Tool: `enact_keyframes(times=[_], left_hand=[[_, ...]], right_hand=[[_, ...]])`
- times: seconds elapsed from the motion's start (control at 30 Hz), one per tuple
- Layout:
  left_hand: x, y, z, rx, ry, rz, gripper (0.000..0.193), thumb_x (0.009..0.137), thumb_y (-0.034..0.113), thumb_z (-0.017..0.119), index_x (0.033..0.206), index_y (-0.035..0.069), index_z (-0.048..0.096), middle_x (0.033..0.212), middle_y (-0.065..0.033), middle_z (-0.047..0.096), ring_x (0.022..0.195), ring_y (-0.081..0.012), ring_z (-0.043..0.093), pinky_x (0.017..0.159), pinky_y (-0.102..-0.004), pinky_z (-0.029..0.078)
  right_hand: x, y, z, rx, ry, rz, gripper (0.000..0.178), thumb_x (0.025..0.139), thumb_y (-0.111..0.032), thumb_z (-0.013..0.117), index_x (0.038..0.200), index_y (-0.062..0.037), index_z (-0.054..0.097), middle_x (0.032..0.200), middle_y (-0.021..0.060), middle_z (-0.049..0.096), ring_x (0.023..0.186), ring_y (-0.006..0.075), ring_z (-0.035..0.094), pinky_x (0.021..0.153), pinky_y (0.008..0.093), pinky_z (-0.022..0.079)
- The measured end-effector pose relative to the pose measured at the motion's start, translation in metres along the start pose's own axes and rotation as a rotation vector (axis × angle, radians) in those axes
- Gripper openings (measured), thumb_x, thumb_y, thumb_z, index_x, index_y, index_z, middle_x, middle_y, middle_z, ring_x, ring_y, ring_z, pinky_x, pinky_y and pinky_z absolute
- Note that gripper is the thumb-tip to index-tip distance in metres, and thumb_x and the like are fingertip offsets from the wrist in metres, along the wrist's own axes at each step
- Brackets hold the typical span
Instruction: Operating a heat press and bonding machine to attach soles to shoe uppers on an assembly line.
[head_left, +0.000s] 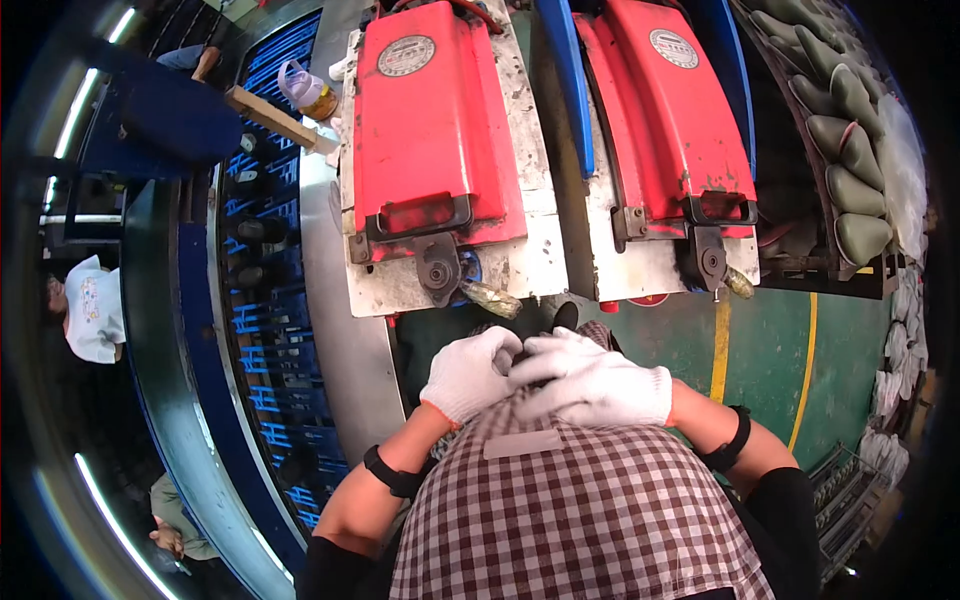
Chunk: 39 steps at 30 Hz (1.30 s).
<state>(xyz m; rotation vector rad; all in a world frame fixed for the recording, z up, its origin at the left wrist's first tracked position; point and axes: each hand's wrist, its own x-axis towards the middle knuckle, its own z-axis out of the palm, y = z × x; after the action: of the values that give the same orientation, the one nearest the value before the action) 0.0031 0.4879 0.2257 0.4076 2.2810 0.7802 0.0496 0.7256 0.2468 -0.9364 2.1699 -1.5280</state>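
In white knit gloves, my two hands meet in front of my waist, just above a brown-and-white checkered apron (590, 500). My left hand (470, 373) is curled, its fingers bent inward; what they pinch, if anything, is hidden. My right hand (590, 380) reaches across toward it with fingers stretched out, a little smeared by motion, and shows nothing in its grasp. The fingertips of both hands are close together or touching. Beyond them stand two red machine covers, a left one (430, 130) and a right one (680, 120), each with a black handle at its near end.
On the left runs a metal-edged conveyor (345, 300) with blue slats and dark pieces on it. A bottle (305, 90) stands near its far end. Olive-green shoe-shaped pieces (850, 150) fill a rack at right. Other people (95, 310) are at far left. Yellow lines (720, 350) mark the green floor.
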Motion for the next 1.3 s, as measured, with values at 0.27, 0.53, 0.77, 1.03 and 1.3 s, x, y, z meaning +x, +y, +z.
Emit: enact_keyframes(times=[0.27, 0.53, 0.77, 1.03, 1.3], left_hand=[[-0.034, 0.013, -0.023, -0.15, -0.198, 0.226, 0.031, 0.093, 0.012, 0.074, 0.123, 0.015, 0.068, 0.098, -0.0077, 0.072, 0.088, -0.025, 0.072, 0.079, -0.037, 0.058], [-0.037, -0.061, -0.033, -0.79, -0.142, -0.048, 0.041, 0.098, 0.018, 0.077, 0.136, 0.005, 0.068, 0.115, -0.0065, 0.073, 0.104, -0.0146, 0.07, 0.096, -0.0304, 0.056], [-0.101, -0.135, 0.072, -0.266, -0.067, -0.375, 0.066, 0.107, 0.053, 0.056, 0.154, 0.007, 0.053, 0.152, -0.0266, 0.059, 0.14, -0.0435, 0.057, 0.116, -0.0477, 0.046], [-0.091, -0.165, 0.076, 0.091, 0.012, -0.69, 0.038, 0.104, 0.046, 0.057, 0.118, 0.014, 0.074, 0.109, -0.0254, 0.077, 0.109, -0.0469, 0.071, 0.097, -0.0544, 0.055], [-0.128, -0.205, 0.081, 0.017, 0.008, -0.861, 0.036, 0.104, 0.043, 0.059, 0.119, 0.015, 0.075, 0.115, -0.0253, 0.076, 0.115, -0.046, 0.07, 0.101, -0.0535, 0.053]], right_hand=[[-0.011, 0.024, 0.014, 0.479, -0.078, 0.004, 0.026, 0.108, -0.022, 0.061, 0.124, -0.0045, 0.073, 0.137, 0.0141, 0.071, 0.137, 0.0269, 0.062, 0.125, 0.0478, 0.037], [-0.046, 0.042, 0.018, 0.497, 0.185, 0.633, 0.025, 0.106, -0.019, 0.066, 0.123, -0.0014, 0.07, 0.121, 0.0077, 0.071, 0.113, 0.0167, 0.067, 0.104, 0.0356, 0.053], [-0.116, 0.051, 0.063, -0.087, 0.079, 1.022, 0.062, 0.106, -0.055, 0.058, 0.148, -0.0104, 0.061, 0.149, 0.0198, 0.059, 0.136, 0.041, 0.058, 0.117, 0.0466, 0.045], [-0.191, 0.077, 0.095, -0.316, 0.155, 1.479, 0.032, 0.101, -0.043, 0.067, 0.11, -0.012, 0.066, 0.097, 0.0258, 0.075, 0.098, 0.0494, 0.071, 0.087, 0.0565, 0.055], [-0.188, 0.133, 0.073, -0.39, -0.094, 1.341, 0.049, 0.104, -0.053, 0.057, 0.117, -0.0082, 0.072, 0.116, 0.028, 0.075, 0.113, 0.0471, 0.071, 0.096, 0.0544, 0.055]])
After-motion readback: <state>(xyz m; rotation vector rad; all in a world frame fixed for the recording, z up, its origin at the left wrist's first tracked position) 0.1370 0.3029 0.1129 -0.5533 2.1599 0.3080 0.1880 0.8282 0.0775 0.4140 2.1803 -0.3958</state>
